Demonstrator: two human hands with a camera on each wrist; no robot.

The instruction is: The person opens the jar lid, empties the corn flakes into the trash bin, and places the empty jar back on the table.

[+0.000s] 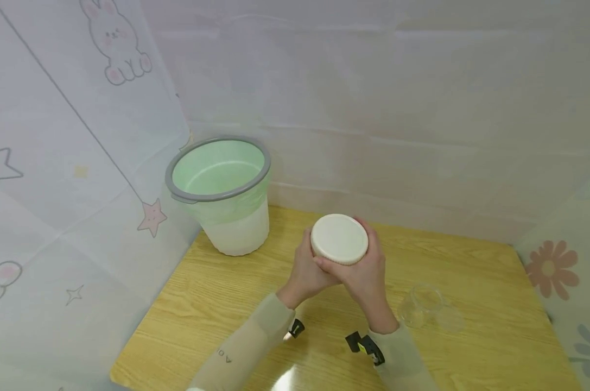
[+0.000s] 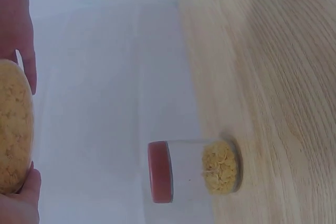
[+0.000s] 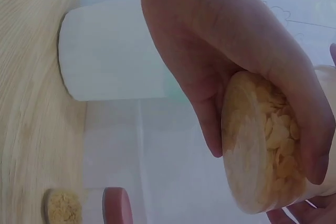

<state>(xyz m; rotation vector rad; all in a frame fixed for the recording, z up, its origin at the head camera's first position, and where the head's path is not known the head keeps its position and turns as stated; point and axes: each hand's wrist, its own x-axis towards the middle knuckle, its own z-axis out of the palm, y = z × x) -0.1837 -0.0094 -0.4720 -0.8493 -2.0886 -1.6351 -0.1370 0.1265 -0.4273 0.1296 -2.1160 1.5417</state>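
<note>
Both hands hold a clear jar (image 3: 278, 150) full of yellow flakes, raised above the table. It has a cream-white lid (image 1: 339, 239), whose top shows in the head view. My left hand (image 1: 310, 271) grips the jar's body from the left. In the right wrist view, the fingers and thumb of this left hand (image 3: 226, 40) wrap its lower part. My right hand (image 1: 365, 271) curls round the upper part at the right, thumb across the front near the lid's rim. The left wrist view shows the jar's flake-filled underside (image 2: 13, 127) between the two hands.
On the table (image 1: 216, 326) stands a red-lidded jar (image 2: 160, 171) partly filled with yellow pieces; the head view does not show it. A clear glass container (image 1: 422, 304) is at the right. A green and white bucket (image 1: 238, 231) with a grey rim stands back left. Patterned cloth hangs around.
</note>
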